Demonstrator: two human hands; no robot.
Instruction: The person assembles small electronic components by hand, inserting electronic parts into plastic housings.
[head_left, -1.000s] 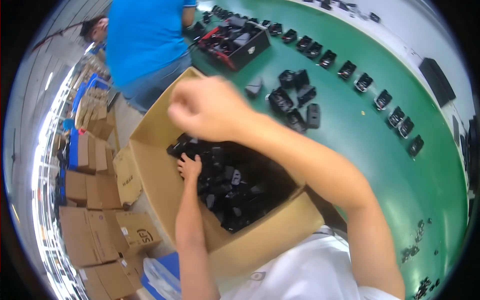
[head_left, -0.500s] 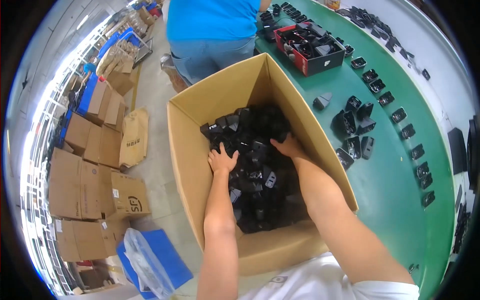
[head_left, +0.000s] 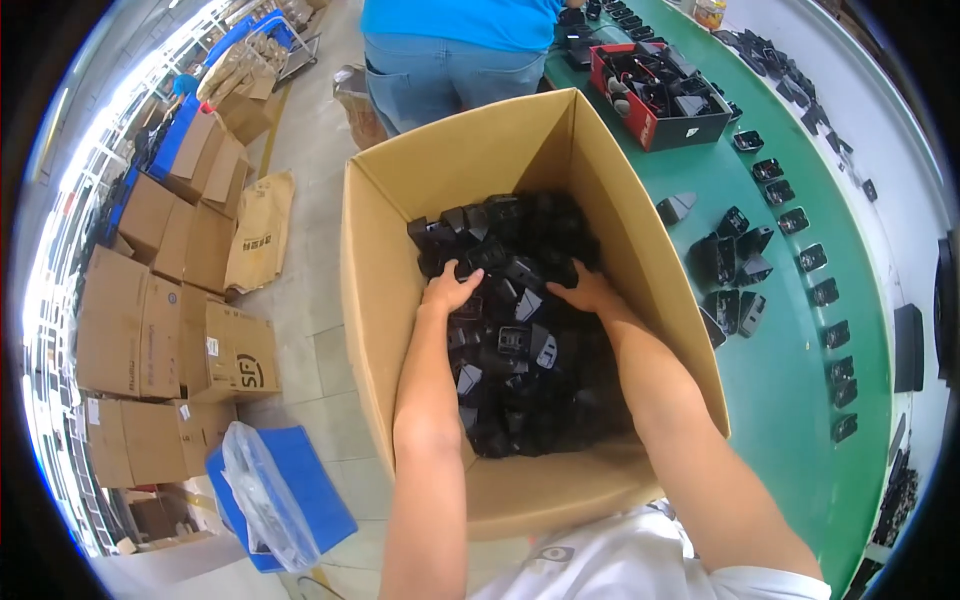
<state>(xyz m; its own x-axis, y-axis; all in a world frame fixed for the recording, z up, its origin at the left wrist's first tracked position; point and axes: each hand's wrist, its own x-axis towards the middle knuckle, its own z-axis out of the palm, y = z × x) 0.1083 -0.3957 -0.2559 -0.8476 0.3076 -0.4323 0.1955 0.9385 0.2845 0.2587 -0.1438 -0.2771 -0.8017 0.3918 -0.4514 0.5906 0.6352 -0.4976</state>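
A deep open cardboard box stands before me with both my arms inside it. It holds a heap of small black plastic housings, some with pale grey faces. My left hand rests on the heap near the left wall, thumb apart from the fingers, the fingertips touching the housings. Across from it, my right hand reaches into the heap by the right wall. Its thumb is spread toward the middle, and its other fingers are partly hidden among the dark parts. Neither hand visibly grips a piece.
On the green table at right lie a loose cluster of black housings, a row of small black parts and a red-and-black carton. A person in blue stands beyond the box. Cardboard cartons and a blue bin stand left.
Both hands have shifted slightly within the box, and the housings around them have moved. The whole view has turned a little, with the box and table appearing displaced.
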